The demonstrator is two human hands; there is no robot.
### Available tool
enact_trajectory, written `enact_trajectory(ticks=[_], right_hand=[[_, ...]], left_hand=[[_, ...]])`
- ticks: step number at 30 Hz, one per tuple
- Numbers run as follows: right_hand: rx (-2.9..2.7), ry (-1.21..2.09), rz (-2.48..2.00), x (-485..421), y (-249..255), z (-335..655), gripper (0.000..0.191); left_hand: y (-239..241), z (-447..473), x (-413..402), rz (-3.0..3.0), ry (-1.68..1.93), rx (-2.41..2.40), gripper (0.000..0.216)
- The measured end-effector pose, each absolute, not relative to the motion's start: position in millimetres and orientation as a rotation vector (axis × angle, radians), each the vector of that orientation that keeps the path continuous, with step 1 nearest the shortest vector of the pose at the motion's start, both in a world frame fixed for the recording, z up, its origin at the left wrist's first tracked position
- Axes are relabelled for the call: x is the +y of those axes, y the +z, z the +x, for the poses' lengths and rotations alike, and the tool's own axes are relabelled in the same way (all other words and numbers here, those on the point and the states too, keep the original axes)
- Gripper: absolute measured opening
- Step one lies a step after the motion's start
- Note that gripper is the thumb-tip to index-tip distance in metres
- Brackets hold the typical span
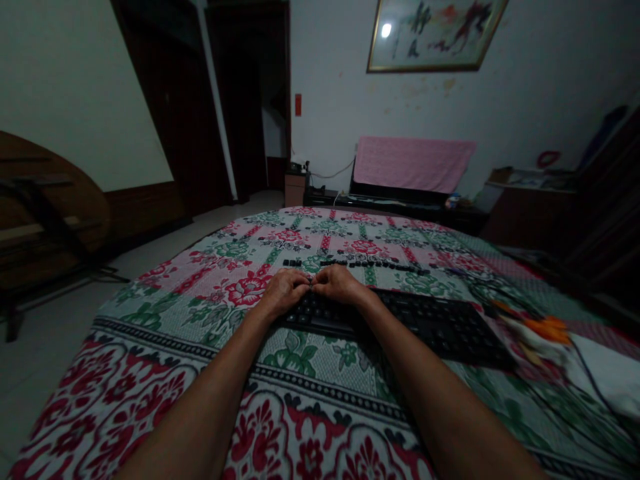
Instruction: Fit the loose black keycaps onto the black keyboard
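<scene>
A black keyboard (445,327) lies on the patterned cloth. My left hand (286,291) is over its upper left part, with fingers and thumb pinched together. Fingertip to fingertip with it, my right hand (340,285) is also closed in a pinch. Between the two sets of fingertips is a tiny dark spot, too small to name. Behind the hands, loose black keycaps (385,265) lie in a line along the cloth, with a gap in the line just beyond my fingertips. My hands and right forearm hide part of the keyboard.
The floral cloth (280,360) covers the table. At the right are dark cables (533,393), an orange item (547,329) and white sheet-like material (610,367). A folded round tabletop (50,200) leans at the left. A pink cloth (415,163) hangs across the room.
</scene>
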State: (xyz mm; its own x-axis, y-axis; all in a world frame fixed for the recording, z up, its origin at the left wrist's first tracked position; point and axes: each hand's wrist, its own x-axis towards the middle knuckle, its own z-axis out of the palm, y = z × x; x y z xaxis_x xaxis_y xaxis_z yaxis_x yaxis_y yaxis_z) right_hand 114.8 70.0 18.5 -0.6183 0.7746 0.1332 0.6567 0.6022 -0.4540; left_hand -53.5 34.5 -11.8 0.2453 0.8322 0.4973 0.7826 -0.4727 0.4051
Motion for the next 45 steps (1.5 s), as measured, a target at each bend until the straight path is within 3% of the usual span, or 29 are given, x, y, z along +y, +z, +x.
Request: enact_trajectory(ticks=[31,45], right_hand=[[-2.47,0.412,-1.166,69.4,18.4,112.0,0.022],[-2.592,0.409,-1.105,65.6,22.8,113.6,0.024]], left_hand=[[-6.1,-50.6,33.0,2.545,0.776,1.727,0.021],[-9.3,-51.4,34.5,2.449,0.94,1.682,0.017]])
